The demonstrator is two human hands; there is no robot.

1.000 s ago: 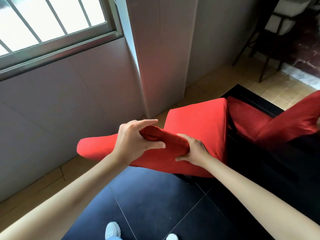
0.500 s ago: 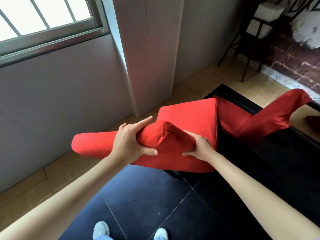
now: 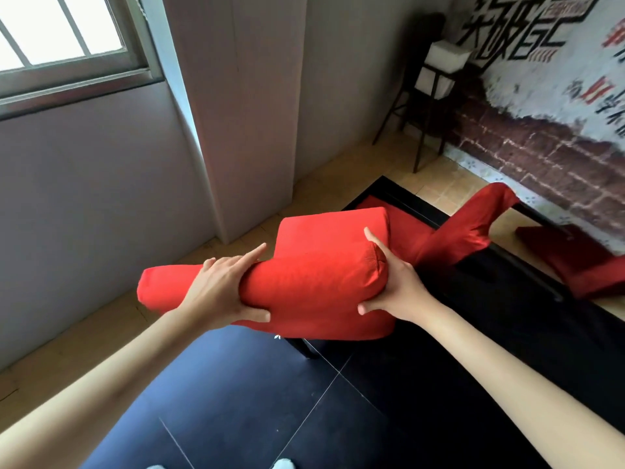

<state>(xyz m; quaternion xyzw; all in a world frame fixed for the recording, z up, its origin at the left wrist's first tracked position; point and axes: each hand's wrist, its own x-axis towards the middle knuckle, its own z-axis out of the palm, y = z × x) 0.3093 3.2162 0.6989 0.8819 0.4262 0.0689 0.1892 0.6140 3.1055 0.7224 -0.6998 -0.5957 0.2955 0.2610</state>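
Observation:
A long red cushion [image 3: 311,282] lies across the middle of the view, in front of a second red cushion [image 3: 334,231] that stands on the black frame. My left hand [image 3: 223,292] grips the long cushion near its left third, thumb underneath and fingers over the top. My right hand [image 3: 395,286] clasps its right end, thumb below and fingers up along the end face. The cushion's far left end [image 3: 159,286] sticks out over the floor.
A black sofa frame [image 3: 507,316] runs to the right, with a loose red cover [image 3: 473,225] draped over it. A grey pillar [image 3: 243,113] and a window wall stand behind. A black stool [image 3: 429,106] is by the brick-painted wall. Dark floor tiles [image 3: 270,401] lie below.
The folded-over part of the red cushion has filled out into a full roll. My right hand moved from the top fold to the cushion's right end. The camera tilted up and right.

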